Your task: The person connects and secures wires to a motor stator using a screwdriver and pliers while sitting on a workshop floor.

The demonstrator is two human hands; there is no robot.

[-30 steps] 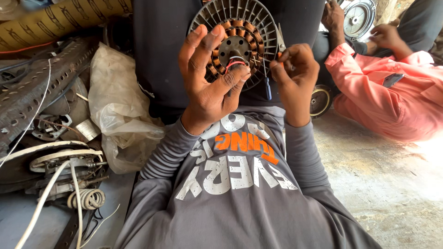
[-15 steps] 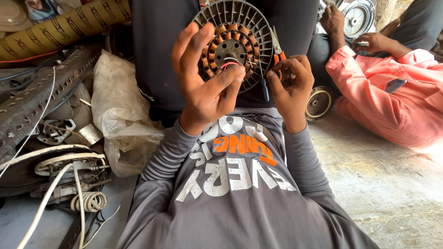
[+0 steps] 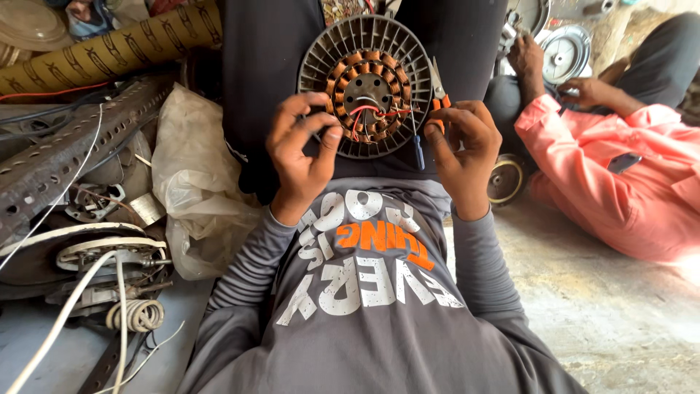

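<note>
Pinching at the left rim of the fan motor stator [image 3: 373, 86] with left hand [image 3: 300, 157], fingertips pressed together; right hand [image 3: 463, 149] closed around orange-handled cutters [image 3: 440, 93] and a blue screwdriver [image 3: 418, 149]. Stator propped on dark-trousered lap, above concrete floor [image 3: 620, 321]; plastic bag [image 3: 193, 182] left.

daylight, bright | glare lower right | sharp | wide-angle edge distortion

Dusty grey concrete floor [image 3: 620, 321] in daylight, brighter at right.
</note>
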